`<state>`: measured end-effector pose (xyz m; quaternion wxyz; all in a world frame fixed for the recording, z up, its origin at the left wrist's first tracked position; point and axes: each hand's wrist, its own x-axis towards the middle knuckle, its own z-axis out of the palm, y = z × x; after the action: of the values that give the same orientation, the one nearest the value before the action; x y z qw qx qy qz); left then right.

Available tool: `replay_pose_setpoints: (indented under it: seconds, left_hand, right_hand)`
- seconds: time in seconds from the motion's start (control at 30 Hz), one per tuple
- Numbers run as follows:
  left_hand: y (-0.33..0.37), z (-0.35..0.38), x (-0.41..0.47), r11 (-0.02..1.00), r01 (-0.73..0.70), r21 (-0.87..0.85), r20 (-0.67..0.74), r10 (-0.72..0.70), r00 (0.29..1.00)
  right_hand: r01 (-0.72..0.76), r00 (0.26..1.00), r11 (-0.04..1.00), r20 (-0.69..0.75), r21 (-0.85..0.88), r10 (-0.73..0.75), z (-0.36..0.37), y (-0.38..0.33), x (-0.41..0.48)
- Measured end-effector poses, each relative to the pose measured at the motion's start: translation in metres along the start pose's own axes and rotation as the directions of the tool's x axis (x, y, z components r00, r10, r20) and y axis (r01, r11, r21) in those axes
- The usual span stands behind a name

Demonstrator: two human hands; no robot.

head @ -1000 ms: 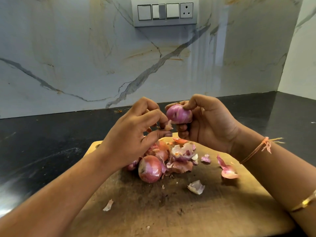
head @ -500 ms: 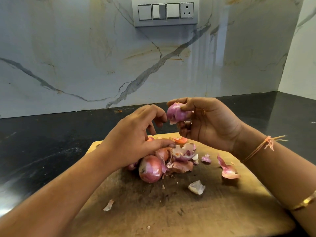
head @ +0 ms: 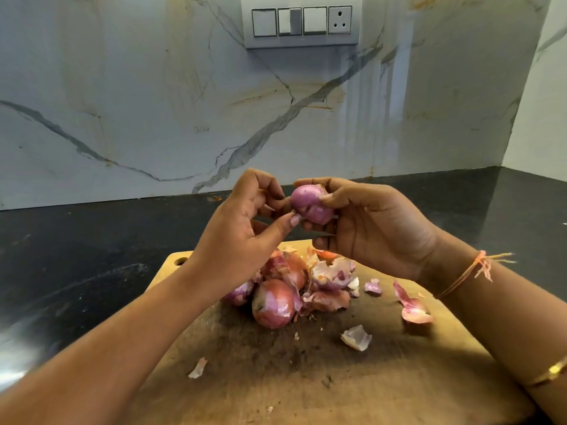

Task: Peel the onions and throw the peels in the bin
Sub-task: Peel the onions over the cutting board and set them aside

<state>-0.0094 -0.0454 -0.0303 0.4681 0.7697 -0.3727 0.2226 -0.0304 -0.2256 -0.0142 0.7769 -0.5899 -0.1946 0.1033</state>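
Above the worktop's (head: pixel 92 256) board (head: pixel 306 378), the right hand (head: pixel 377 228) grasps an onion (head: pixel 310 204), the left hand (head: pixel 236 240) pinches it; slick, it may slip.

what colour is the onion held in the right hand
The onion is pinkish purple, best seen in the head view.

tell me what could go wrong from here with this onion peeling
1. The right hand holds the onion in its fingers, in the air above the cutting board's far edge, while the left hand's thumb touches it; it might slip and roll onto the counter.
2. Loose peels lie scattered on the board close to both arms and could get swept off. No bin is in view.
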Motion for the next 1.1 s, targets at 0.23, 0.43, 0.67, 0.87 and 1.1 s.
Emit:
replay_pose_setpoints:
  seconds: [0.23,0.43,0.67,0.87,1.1]
  left_hand:
    - [0.004,0.001,-0.001,0.998,-0.009,-0.057,-0.011,0.009,1.000]
    - [0.000,0.003,0.000,0.999,-0.032,-0.015,-0.034,0.032,0.999]
    - [-0.002,-0.002,0.002,0.996,-0.048,0.069,-0.044,0.051,0.998]
    - [-0.002,-0.004,0.002,0.980,-0.063,0.186,-0.064,0.076,0.995]
    - [0.000,-0.004,0.002,0.962,-0.170,0.215,-0.041,0.182,0.982]
  right_hand:
    - [0.021,0.996,0.991,-0.084,-0.130,-0.032,0.007,0.004,0.002]
    - [0.030,0.996,0.991,-0.076,-0.129,-0.040,0.005,0.004,0.002]
    - [-0.010,0.996,0.997,-0.091,0.070,0.017,0.003,-0.001,-0.001]
    - [-0.007,0.994,0.986,-0.104,0.168,0.025,0.000,-0.006,0.000]
    - [-0.081,0.994,0.997,-0.071,-0.005,0.080,0.000,-0.004,0.000]
